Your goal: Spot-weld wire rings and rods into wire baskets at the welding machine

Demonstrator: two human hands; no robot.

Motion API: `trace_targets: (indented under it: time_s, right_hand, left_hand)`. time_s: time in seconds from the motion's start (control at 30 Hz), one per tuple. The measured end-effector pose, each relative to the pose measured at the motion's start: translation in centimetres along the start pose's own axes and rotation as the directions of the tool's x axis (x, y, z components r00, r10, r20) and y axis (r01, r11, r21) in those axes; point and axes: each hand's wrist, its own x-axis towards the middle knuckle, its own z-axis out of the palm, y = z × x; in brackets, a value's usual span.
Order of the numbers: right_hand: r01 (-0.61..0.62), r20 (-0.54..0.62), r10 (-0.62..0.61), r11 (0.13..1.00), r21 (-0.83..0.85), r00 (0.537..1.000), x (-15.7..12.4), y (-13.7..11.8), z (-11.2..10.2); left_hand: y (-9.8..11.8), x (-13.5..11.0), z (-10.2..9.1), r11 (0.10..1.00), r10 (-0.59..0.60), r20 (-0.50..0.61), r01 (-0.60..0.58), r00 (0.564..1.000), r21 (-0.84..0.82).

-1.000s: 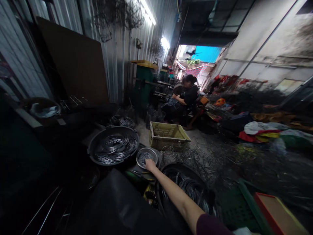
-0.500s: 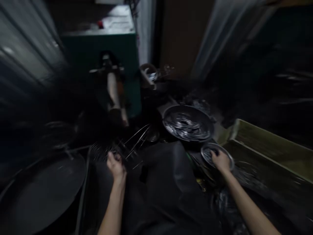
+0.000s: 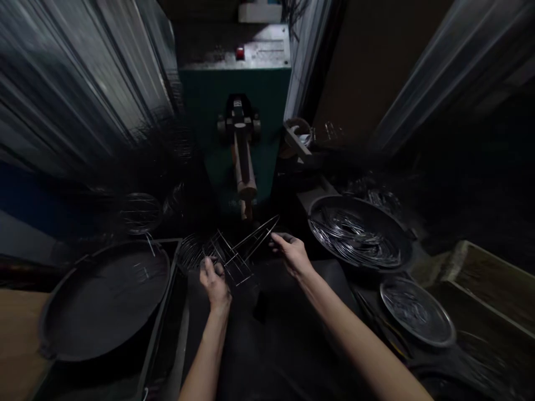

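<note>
Both forearms bare, no sleeves in view, no gloves, no watch or rings seen. Left hand [image 3: 216, 282] & right hand [image 3: 292, 254]: slim, nothing worn.

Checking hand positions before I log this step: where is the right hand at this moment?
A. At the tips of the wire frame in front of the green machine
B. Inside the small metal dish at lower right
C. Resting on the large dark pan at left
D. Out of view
A: the right hand is at the long wire ends of the wire frame, which the left hand grips, clear of the small metal dish.
</note>
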Motion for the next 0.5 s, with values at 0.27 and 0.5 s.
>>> trace_targets:
  time_s: [0.27,0.5]
  right_hand:
    - [-0.162,0.043,0.157,0.974,0.158,0.987,-0.9,-0.5,3.6]
    - [-0.242,0.035,0.241,0.944,0.225,0.970,-0.8,-0.9,4.9]
  left_hand:
    - [0.7,3.7,-1.9,0.983,0.083,0.043,-0.089,0.996,0.163]
    - [1.3,5.4,-1.9,0.977,0.067,0.066,-0.078,0.996,0.197]
